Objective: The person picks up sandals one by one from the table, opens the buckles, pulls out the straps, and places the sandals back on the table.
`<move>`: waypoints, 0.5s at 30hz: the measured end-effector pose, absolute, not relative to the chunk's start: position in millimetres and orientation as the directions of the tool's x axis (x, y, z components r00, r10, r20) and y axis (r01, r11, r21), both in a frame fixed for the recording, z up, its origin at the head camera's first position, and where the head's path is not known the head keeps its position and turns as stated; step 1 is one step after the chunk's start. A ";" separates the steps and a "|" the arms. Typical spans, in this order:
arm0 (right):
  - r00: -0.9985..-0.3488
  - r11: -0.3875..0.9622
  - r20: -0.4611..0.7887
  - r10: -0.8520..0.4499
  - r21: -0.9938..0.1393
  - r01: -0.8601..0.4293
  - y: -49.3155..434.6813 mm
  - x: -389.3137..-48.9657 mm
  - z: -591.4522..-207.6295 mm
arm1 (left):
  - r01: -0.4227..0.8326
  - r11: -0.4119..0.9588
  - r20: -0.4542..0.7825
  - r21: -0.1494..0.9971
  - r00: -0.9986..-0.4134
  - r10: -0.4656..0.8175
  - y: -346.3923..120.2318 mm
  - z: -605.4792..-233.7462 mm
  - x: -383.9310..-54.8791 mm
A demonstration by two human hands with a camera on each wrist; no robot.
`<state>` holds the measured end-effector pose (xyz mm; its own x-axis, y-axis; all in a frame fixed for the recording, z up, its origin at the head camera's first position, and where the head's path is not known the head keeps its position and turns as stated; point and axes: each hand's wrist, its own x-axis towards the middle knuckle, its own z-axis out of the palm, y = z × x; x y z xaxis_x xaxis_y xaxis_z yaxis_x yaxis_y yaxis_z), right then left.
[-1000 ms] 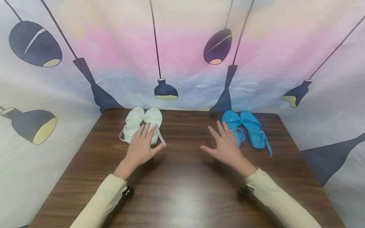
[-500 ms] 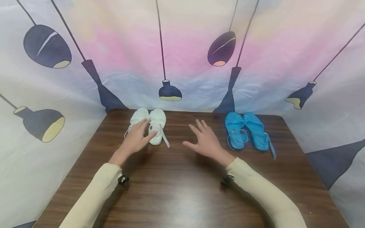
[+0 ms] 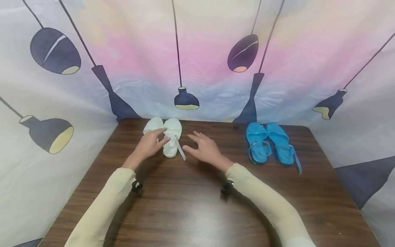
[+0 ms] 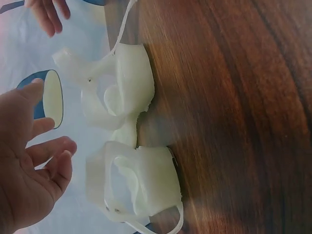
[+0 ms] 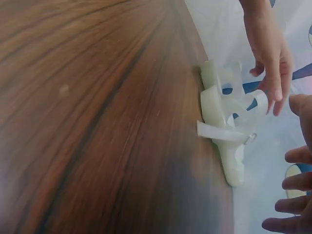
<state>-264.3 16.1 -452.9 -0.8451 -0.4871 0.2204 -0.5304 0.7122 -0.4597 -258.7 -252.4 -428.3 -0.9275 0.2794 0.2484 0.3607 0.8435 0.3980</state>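
Two hands, the left [image 3: 147,144] and the right [image 3: 206,148], hover empty, fingers loosely extended, near white sandals [image 3: 173,127].

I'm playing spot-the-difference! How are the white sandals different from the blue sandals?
In the head view, the white sandals sit left, the blue sandals right. The left hand partly hides the white sandals; the blue sandals show whole. Both have straps and stand on the table.

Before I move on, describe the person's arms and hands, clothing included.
The left sleeve and right sleeve are long and pale cream-yellow. A small black device shows at the left cuff, a second black device at the right cuff. The left hand and right hand are gloveless.
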 end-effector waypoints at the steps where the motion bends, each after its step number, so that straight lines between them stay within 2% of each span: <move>1: -0.845 0.696 0.222 -0.486 -0.487 -0.528 12.3 -266.6 -453.2 | 0.344 0.848 0.236 0.404 -0.935 0.266 -251.9 -428.2 -259.6; 7: -0.872 0.616 0.189 -0.451 -0.641 -0.457 -9.3 -277.1 -455.8 | 0.244 0.881 0.173 0.405 -0.967 0.188 -249.8 -431.5 -263.4; 15: -0.908 0.590 0.122 -0.400 -0.724 -0.357 -29.2 -290.4 -462.5 | 0.242 0.883 0.143 0.402 -0.969 0.200 -248.4 -435.2 -271.4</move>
<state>-290.4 -29.2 -462.5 -0.9085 -0.3999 0.1215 -0.3567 0.5905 -0.7239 -271.4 -248.4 -435.2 -0.9693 0.2001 0.1430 0.2417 0.8831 0.4022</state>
